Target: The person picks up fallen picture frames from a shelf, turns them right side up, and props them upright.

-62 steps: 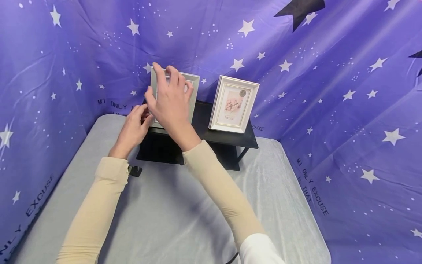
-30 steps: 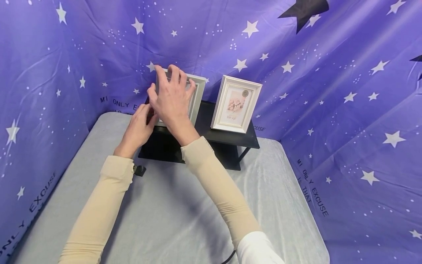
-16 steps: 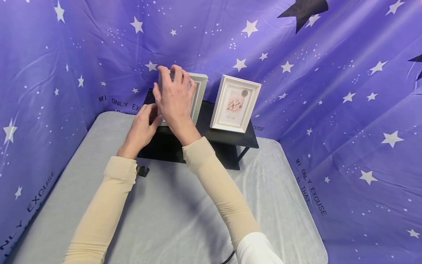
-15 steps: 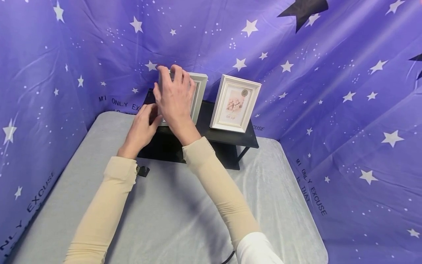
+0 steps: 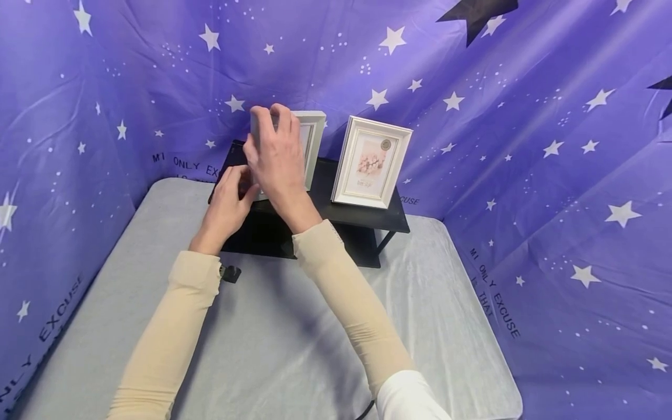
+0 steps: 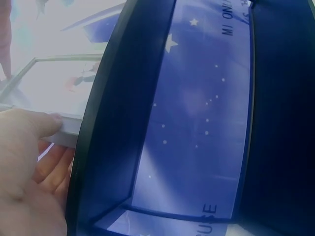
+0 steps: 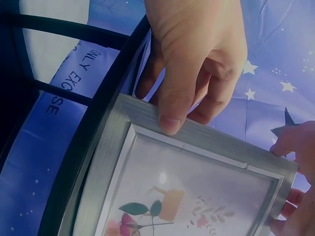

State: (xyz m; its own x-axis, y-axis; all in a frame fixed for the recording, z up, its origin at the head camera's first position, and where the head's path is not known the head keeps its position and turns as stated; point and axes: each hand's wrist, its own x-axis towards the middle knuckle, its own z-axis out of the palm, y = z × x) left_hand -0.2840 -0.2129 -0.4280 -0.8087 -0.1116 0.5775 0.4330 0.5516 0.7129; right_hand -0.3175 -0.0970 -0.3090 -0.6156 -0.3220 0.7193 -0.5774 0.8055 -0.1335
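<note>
A grey-green picture frame (image 5: 315, 146) stands on the left part of a black shelf unit (image 5: 362, 218), largely hidden by the hands in the head view. My left hand (image 5: 224, 201) holds its left side; the right wrist view shows the thumb on the front of the border (image 7: 206, 136) and fingers behind. Over the frame's top my right hand (image 5: 277, 154) reaches with bent fingers, and its fingertips grip the top edge in the right wrist view. A flower print (image 7: 170, 206) lies behind the glazing. To the right, a white picture frame (image 5: 342, 188) with a pink floral print stands upright.
The shelf unit stands on a grey cloth-covered table (image 5: 294, 350), near its far edge. Purple star-printed curtains (image 5: 472, 140) surround the table at the back and sides. A black cable (image 5: 365, 410) shows by the right sleeve.
The grey-green frame has shifted slightly right and turned, so its top edge looks more level. Both hands have moved right with it; the white frame stays in place on the shelf.
</note>
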